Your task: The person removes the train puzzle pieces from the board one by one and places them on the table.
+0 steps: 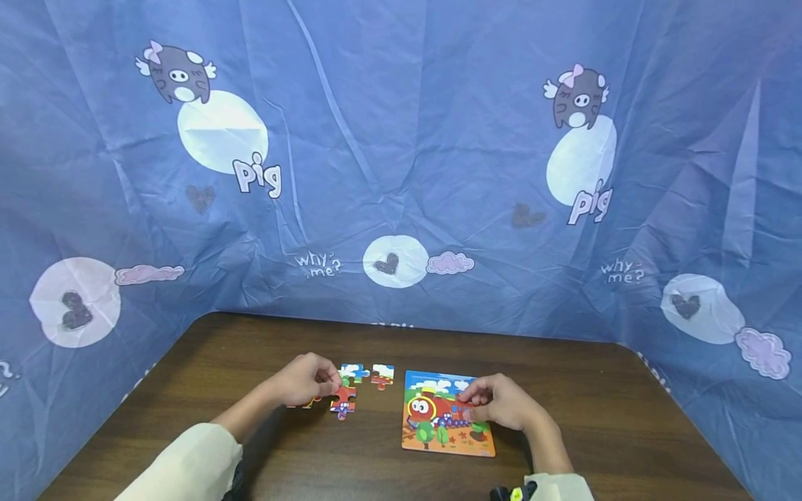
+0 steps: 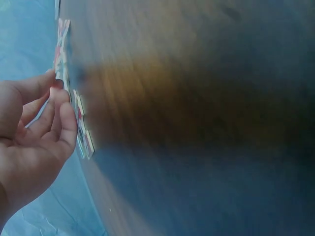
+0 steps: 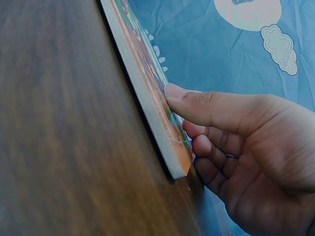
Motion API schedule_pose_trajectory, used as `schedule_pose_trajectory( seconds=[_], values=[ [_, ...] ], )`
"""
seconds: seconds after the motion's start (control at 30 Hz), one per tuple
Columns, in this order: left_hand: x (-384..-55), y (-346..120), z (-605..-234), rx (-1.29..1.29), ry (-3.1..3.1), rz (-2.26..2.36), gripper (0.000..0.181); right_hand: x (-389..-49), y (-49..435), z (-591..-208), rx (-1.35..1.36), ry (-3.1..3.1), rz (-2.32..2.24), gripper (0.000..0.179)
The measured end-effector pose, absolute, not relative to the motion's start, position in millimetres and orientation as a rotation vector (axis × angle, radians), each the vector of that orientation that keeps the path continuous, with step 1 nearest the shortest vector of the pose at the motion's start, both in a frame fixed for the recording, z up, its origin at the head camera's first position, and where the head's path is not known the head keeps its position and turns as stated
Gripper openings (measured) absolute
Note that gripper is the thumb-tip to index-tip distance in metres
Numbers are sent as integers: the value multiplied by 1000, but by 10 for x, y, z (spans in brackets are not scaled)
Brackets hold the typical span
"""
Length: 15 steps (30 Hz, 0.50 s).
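Head view: Your left hand (image 1: pixel 305 379) is at the loose jigsaw pieces, thumb and fingertips together at the edge of the red piece (image 1: pixel 343 400). Just beyond your fingertips lie two more, the blue-topped piece (image 1: pixel 351 371) and the cloud piece (image 1: pixel 383 374). Your hand covers part of the yellow-edged piece (image 1: pixel 307 403); whether that is one piece or several cannot be told. Your right hand (image 1: pixel 504 401) is over the right side of one picture board (image 1: pixel 416 438), thumb and forefinger apart, hiding part of the picture. Both sleeves are cut off at the lower edge. One table (image 1: pixel 301 459) carries everything.

Left wrist view: Your thumb and forefinger pinch a piece. The pieces appear nearly edge-on and blurred, so their number cannot be read.

Right wrist view: Your thumb rests at the board's face; your other fingers bend beside it, tips partly hidden. The board's far end is cut off.
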<state>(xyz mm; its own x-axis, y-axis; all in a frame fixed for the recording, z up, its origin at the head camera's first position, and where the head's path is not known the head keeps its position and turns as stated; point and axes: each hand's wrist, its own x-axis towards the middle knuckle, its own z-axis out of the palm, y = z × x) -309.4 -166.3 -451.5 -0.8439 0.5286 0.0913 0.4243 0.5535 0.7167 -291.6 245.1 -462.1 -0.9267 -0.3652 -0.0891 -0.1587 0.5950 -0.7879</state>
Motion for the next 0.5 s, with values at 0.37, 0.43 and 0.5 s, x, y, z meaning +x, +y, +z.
schedule_pose_trajectory(
  seconds=[0.37,0.43,0.5],
  values=[
    [-3091,-1575,-4495,883,2782,963,17,-2917,2451,-4635,-417,2590,-1239,21],
    [-3098,-1570,-4501,888,2786,949,17,-2917,2453,-4635,-416,2593,-1236,21],
    [-3104,-1567,-4504,893,2789,945,18,-2916,2456,-4635,-415,2594,-1236,21]
  ],
)
